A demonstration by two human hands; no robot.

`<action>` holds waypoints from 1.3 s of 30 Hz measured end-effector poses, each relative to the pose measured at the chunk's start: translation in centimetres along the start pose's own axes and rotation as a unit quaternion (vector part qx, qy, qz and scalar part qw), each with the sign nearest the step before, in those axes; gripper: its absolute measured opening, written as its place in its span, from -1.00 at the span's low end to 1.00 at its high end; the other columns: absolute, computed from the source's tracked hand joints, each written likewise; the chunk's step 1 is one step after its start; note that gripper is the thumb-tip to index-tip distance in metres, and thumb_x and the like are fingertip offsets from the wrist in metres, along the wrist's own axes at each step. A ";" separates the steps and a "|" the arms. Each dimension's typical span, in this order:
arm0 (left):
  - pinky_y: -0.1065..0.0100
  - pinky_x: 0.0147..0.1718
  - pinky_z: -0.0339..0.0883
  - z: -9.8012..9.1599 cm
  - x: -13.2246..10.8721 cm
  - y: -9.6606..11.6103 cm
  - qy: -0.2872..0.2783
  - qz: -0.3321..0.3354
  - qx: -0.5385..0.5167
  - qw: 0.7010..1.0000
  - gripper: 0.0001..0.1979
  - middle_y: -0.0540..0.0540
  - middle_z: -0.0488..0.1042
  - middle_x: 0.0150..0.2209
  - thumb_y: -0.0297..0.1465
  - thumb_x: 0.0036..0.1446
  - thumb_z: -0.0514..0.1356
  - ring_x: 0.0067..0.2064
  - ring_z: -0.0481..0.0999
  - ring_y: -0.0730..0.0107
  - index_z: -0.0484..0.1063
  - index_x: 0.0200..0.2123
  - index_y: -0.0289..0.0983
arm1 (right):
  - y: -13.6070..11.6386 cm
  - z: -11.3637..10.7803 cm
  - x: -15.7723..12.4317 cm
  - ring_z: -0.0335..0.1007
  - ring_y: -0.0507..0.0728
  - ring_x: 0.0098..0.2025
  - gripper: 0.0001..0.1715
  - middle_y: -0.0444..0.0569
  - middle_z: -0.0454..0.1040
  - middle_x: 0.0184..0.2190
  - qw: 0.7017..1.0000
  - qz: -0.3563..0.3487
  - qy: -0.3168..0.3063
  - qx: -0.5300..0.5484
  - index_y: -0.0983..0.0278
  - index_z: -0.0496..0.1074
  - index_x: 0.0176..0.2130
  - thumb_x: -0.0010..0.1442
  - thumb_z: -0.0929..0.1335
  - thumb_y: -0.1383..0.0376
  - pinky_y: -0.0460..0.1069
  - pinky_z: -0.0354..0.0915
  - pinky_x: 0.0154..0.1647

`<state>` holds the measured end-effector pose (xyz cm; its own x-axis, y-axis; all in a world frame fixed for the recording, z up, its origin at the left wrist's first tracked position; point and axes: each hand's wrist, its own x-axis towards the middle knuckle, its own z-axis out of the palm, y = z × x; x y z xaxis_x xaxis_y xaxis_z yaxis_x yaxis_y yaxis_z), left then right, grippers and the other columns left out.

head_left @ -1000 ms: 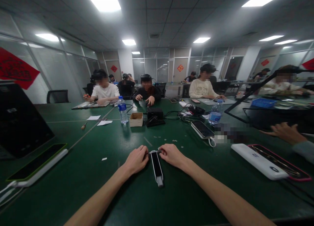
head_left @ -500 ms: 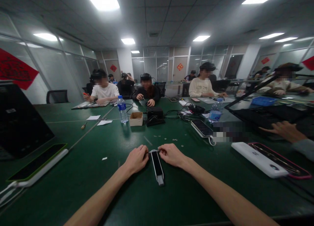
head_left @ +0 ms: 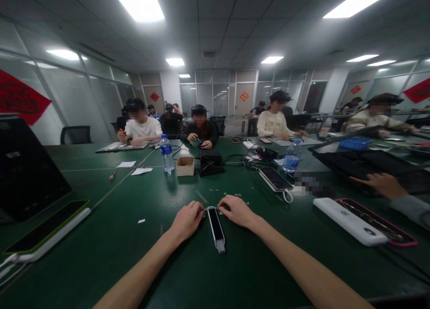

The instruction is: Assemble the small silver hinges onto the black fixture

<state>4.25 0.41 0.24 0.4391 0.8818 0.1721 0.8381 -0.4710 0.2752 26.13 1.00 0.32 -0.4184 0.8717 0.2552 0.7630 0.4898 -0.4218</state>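
Note:
A narrow black device with a white rim [head_left: 215, 228] lies lengthwise on the green table [head_left: 110, 246], straight ahead of me. My left hand [head_left: 186, 219] rests with curled fingers against the device's far left end. My right hand [head_left: 237, 210] sits with curled fingers at the far right end, fingertips pinched at the same top edge. What the fingertips grip there is too small to make out. Several tiny screws or rings [head_left: 238, 195] lie scattered just beyond my hands.
A phone on a white power bank [head_left: 276, 179] lies to the right front; a white power bank and pink-cased phone [head_left: 366, 221] sit further right beside another person's hand [head_left: 383, 184]. A water bottle [head_left: 166, 153], cardboard box [head_left: 186, 165] and black charger stand mid-table. A dark screen [head_left: 27, 170] stands left. Several people sit opposite.
Both hands stay at the device's far end with hardly any shift. The view has tilted slightly. The neighbour's hand on the right has moved a little.

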 end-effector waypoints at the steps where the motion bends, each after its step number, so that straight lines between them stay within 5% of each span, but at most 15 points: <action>1: 0.34 -0.21 0.29 0.1 0.1 -0.1 -0.001 -0.003 -0.005 1.000 -0.85 -0.11 0.42 -0.15 -0.39 0.26 -0.02 -0.19 0.45 0.30 0.31 -0.17 -0.25 | 0.0 0.0 0.0 0.36 0.07 -0.25 -0.79 -0.02 0.44 -0.28 1.000 0.000 0.002 -0.005 0.30 0.46 -0.22 0.23 0.27 0.27 -0.06 0.27 -0.23; 6: 0.36 -0.20 0.28 0.1 0.2 -0.1 -0.001 -0.007 -0.014 1.000 -0.84 -0.10 0.41 -0.14 -0.39 0.28 -0.02 -0.17 0.46 0.32 0.34 -0.18 -0.23 | 0.4 -0.9 0.2 0.34 0.10 -0.20 -0.72 0.00 0.44 -0.25 0.999 -0.013 0.008 -0.046 0.29 0.46 -0.23 0.27 0.23 0.20 -0.02 0.25 -0.16; 11: 0.35 -0.22 0.28 -0.2 0.0 -0.2 0.002 -0.006 -0.017 1.000 -0.85 -0.08 0.40 -0.14 -0.40 0.27 -0.01 -0.18 0.44 0.32 0.34 -0.17 -0.21 | 3.1 -1.8 0.4 0.30 0.20 -0.06 -0.66 0.11 0.39 -0.11 0.984 0.079 0.073 -0.145 0.30 0.42 -0.05 0.26 0.22 0.22 0.06 0.23 -0.06; 17: 0.37 -0.24 0.27 -0.1 -0.2 -0.4 0.011 0.000 -0.027 1.000 -0.85 -0.06 0.39 -0.16 -0.41 0.27 -0.01 -0.20 0.43 0.35 0.34 -0.18 -0.20 | 6.2 -1.3 0.5 0.35 0.17 -0.09 -0.68 0.10 0.41 -0.15 0.983 0.133 0.031 -0.121 0.28 0.46 -0.10 0.27 0.22 0.23 0.02 0.26 -0.09; 39: 0.39 -0.27 0.25 0.7 0.3 -1.1 0.019 0.033 -0.002 0.999 -0.81 -0.06 0.36 -0.18 -0.39 0.29 -0.06 -0.25 0.43 0.37 0.35 -0.19 -0.19 | 5.8 -2.0 0.8 0.36 0.14 -0.11 -0.72 0.11 0.43 -0.17 0.986 0.115 0.010 -0.118 0.34 0.45 -0.16 0.23 0.21 0.40 -0.03 0.23 -0.07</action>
<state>3.63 1.19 -0.65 0.4808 0.8470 0.2267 0.8059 -0.5287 0.2663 31.21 4.56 -0.23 -0.2136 0.9574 0.1944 0.9310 0.2598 -0.2565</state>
